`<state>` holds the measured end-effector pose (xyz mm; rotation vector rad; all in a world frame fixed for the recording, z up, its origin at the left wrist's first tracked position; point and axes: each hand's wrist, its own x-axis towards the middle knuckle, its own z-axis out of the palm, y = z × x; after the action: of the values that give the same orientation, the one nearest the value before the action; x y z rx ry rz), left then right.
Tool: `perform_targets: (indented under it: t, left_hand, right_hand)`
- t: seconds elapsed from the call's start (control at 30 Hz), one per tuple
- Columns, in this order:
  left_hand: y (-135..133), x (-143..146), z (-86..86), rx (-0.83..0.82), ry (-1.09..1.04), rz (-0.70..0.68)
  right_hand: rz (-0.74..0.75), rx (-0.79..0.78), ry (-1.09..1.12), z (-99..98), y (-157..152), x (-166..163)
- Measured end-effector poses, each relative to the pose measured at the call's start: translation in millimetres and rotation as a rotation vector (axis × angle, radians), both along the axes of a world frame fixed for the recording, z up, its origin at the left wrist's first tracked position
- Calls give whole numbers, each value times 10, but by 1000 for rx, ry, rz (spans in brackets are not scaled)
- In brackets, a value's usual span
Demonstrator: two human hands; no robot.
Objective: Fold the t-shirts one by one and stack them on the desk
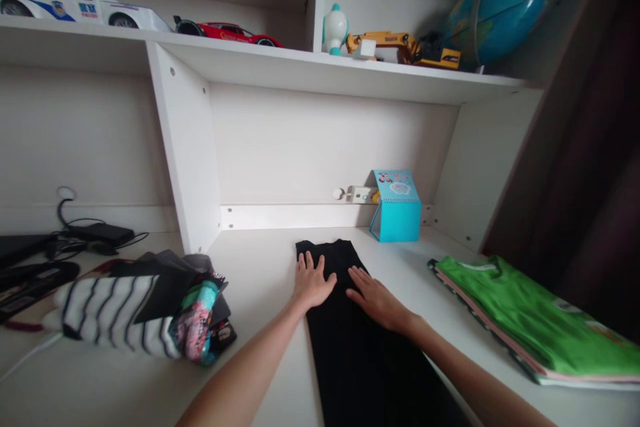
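A long black garment [360, 347] lies in a narrow strip on the white desk, running from the middle toward the near edge, where the frame cuts it off. Its far end looks like a wavy edge; whether it is a shirt or trousers I cannot tell. Flat on its upper left part rests my left hand [314, 281], fingers spread. My right hand [380, 300] presses on the garment's right edge with fingers stretched out. On the right sits a stack of folded shirts [535, 320], a green one on top. At left is a pile of striped and patterned clothes [145, 307].
Behind the garment stand a turquoise desk calendar [400, 219] and a white power socket [361, 195]. Black cables with an adapter [107, 233] lie far left. The overhead shelf [300, 61] carries toy cars, a toy excavator [400, 43] and a globe [500, 10].
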<state>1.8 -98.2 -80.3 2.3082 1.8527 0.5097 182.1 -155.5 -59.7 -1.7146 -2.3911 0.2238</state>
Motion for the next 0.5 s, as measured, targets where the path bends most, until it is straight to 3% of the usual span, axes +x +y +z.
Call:
perform_targets:
  t: [0.1, 0.23, 0.37, 0.5]
  left_hand:
    - [26, -7, -3, -11, 14, -8]
    - [30, -8, 40, 9, 33, -21]
    - [-80, 23, 126, 127, 43, -23]
    - [-378, 113, 227, 190, 42, -55]
  right_hand:
    - [106, -32, 7, -6, -880, 276]
    - [192, -9, -51, -262, -1763, 657]
    - [104, 167, -113, -550, -2144, 748]
    - [19, 276, -127, -556, -2247, 569]
